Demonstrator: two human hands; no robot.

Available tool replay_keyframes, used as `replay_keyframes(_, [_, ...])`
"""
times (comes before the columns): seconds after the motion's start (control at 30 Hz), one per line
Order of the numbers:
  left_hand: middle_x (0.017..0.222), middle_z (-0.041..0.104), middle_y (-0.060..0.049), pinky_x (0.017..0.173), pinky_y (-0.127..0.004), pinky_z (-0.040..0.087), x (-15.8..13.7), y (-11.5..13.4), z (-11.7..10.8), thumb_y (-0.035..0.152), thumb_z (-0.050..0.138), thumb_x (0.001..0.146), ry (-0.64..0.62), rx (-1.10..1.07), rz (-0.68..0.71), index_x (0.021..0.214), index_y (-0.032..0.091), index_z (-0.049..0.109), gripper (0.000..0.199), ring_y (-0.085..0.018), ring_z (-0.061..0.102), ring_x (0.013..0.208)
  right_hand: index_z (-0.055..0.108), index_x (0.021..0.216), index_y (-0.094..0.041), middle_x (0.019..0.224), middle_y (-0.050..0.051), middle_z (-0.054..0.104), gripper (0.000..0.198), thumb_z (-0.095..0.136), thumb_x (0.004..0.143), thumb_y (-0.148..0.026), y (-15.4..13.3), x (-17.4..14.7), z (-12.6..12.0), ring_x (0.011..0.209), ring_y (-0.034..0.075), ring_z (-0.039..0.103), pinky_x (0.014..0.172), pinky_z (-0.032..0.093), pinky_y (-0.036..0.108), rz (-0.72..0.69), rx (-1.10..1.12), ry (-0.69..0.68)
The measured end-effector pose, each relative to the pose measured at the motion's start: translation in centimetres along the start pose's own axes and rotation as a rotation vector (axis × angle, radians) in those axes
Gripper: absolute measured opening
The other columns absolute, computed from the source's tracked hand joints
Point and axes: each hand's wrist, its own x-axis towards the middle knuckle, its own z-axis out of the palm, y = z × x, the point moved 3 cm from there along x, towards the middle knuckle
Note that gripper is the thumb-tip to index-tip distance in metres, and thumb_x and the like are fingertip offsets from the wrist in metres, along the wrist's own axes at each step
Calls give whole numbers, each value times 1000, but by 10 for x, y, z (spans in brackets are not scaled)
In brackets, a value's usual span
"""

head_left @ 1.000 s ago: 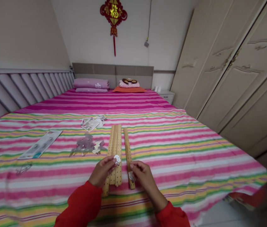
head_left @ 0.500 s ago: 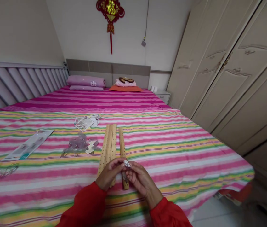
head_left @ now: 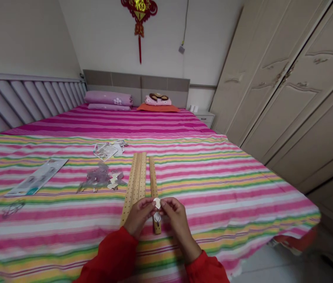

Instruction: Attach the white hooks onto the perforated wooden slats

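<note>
My left hand (head_left: 137,216) and my right hand (head_left: 176,218) meet low in the middle, thumbs and fingertips pinching a small white flat piece (head_left: 157,203) from both sides. Just beneath it shows a small white roundish piece with a dark edge (head_left: 157,217); whether it hangs from the held piece or rests on the wood I cannot tell. Under my hands runs a narrow wooden strip with holes (head_left: 152,177). Several similar perforated wooden strips (head_left: 137,173) lie side by side to its left, their near ends partly hidden by my left hand.
Left on the striped bed cover (head_left: 213,188) are crumpled clear plastic bags (head_left: 98,176), white cards (head_left: 106,151), a long clear package (head_left: 38,177) and a thin wire bundle (head_left: 13,208). Folded bedding (head_left: 107,98) sits by the headboard; a wardrobe (head_left: 272,98) stands right.
The small white piece has turned and now faces me flatter, with my fingertips at its two sides. A second white piece shows below it. The view has shifted slightly.
</note>
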Motion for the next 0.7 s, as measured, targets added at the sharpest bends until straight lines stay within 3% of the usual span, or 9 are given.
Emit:
replay_keyframes(0.17, [65,67,-1,60,-19,47,0,9,1,39,85,45,32,50,28,79,12,69,47,-9,59,60,68,78,-16,62,1,69,37,81,57,-44,2,2,-3,53,15,63,50,48,23,59,5,-30])
replay_keyframes(0.33, [64,67,-1,59,-19,47,-2,16,6,38,85,44,36,104,49,78,12,70,46,-8,58,59,68,72,-15,58,1,67,32,79,62,-44,5,4,-2,51,14,61,49,47,22,106,47,-59])
replay_keyframes(0.53, [68,69,-2,60,-19,49,-1,14,1,36,85,46,53,106,55,84,11,72,47,-8,60,61,69,78,-14,63,3,70,30,84,56,-28,5,-2,-1,55,13,63,52,48,20,189,163,-102])
replay_keyframes(0.7, [71,70,-4,59,-19,49,1,13,0,35,87,42,53,78,12,83,11,72,50,-8,61,61,71,79,-15,67,3,70,28,83,54,-19,5,-3,0,56,12,63,55,49,21,177,178,-126])
